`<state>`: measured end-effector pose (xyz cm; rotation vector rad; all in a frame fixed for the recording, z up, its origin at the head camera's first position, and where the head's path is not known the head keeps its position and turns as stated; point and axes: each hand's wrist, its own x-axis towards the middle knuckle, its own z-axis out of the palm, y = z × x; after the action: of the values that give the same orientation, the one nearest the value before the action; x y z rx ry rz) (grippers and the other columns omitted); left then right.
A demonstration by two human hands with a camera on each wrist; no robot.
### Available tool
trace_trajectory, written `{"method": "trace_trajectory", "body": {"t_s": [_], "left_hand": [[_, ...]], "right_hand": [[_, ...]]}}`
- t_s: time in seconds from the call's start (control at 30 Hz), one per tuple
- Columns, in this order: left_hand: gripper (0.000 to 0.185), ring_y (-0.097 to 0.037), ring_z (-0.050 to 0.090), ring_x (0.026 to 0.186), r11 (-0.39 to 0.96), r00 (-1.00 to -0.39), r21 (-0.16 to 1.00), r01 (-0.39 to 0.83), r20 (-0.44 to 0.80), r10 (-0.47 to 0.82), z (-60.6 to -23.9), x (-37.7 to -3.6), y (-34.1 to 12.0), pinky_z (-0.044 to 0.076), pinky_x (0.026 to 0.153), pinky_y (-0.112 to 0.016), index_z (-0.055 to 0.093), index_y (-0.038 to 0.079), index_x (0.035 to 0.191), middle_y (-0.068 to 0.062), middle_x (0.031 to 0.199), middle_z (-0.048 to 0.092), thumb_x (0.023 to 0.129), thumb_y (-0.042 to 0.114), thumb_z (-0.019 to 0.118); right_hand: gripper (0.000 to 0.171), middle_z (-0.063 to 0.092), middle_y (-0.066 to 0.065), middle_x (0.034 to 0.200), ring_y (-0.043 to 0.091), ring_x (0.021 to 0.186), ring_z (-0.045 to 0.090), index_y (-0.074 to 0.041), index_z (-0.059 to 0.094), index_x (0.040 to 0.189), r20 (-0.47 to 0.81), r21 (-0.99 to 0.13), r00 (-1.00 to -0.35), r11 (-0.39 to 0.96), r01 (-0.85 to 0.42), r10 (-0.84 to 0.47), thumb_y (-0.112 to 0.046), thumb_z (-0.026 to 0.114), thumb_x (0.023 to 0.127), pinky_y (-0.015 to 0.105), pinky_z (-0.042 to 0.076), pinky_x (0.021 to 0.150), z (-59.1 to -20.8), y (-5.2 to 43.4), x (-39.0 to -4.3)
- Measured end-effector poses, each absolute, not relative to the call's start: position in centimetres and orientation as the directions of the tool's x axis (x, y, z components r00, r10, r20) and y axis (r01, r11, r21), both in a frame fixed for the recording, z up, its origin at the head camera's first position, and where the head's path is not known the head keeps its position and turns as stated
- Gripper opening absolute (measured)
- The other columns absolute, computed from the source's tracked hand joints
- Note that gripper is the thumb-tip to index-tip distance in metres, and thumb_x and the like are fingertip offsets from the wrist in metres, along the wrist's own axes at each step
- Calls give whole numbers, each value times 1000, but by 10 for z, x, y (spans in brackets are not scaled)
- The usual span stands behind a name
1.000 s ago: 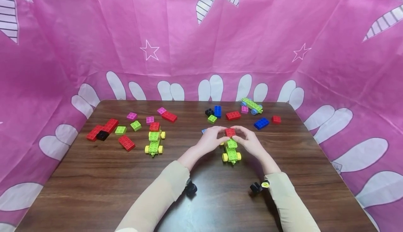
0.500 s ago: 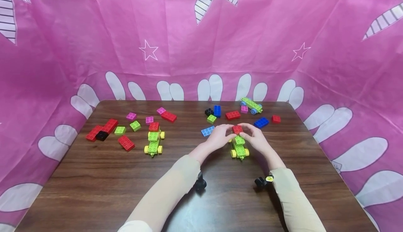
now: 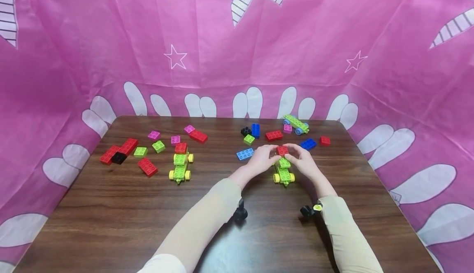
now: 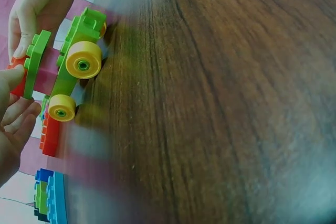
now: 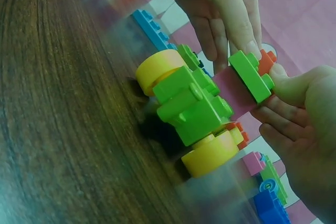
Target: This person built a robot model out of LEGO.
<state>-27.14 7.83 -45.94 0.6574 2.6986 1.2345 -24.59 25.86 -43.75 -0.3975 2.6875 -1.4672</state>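
Right of the table's middle stands a toy car (image 3: 284, 176) with a green wheeled base and yellow wheels. In the right wrist view a pink brick (image 5: 234, 91) sits on its base, with a green brick (image 5: 251, 77) above it. On top is a red brick (image 3: 282, 150). My left hand (image 3: 260, 158) pinches this red brick from the left, and my right hand (image 3: 304, 162) pinches it from the right. Thumbs are on the near side, and the other fingers reach round the far side, partly hidden.
A similar yellow-wheeled car (image 3: 180, 166) stands to the left. Loose red bricks (image 3: 148, 167) and green bricks (image 3: 140, 152) lie beyond it. A light blue brick (image 3: 245, 154) is beside my left hand; a blue-wheeled green base (image 3: 296, 124) stands at the back edge.
Both hands have shifted right and slightly away from me together with the car and its red top brick. The light blue brick, mostly hidden before, now shows fully.
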Motion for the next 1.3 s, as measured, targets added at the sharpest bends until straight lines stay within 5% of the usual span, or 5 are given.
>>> {"method": "trace_trajectory", "body": {"t_s": [0.4, 0.9, 1.3], "left_hand": [[58, -21, 53, 131, 587, -886, 725, 361, 69, 459, -455, -269, 72, 46, 106, -37, 44, 10, 147, -7, 146, 51, 97, 35, 60], [58, -27, 50, 132, 570, -917, 751, 333, 116, 382, -468, -283, 18, 41, 111, -41, 55, 6, 137, -11, 139, 57, 86, 22, 76], [61, -30, 53, 126, 636, -938, 717, 286, 75, 337, -479, -288, -13, 41, 109, -46, 56, 4, 135, -15, 136, 58, 82, 21, 80]], "right_hand": [[47, 50, 30, 138, 45, 130, 46, 4, 44, 141, 68, -861, -965, 473, -185, -253, -14, 56, 99, 60, 37, 108, -461, 272, -259], [49, 52, 31, 134, 45, 125, 50, 8, 45, 139, 42, -862, -969, 482, -157, -242, -13, 60, 97, 58, 40, 106, -435, 258, -242], [48, 54, 29, 133, 40, 122, 52, 6, 47, 138, 43, -871, -975, 470, -143, -217, -15, 60, 97, 39, 44, 99, -440, 259, -244]]}}
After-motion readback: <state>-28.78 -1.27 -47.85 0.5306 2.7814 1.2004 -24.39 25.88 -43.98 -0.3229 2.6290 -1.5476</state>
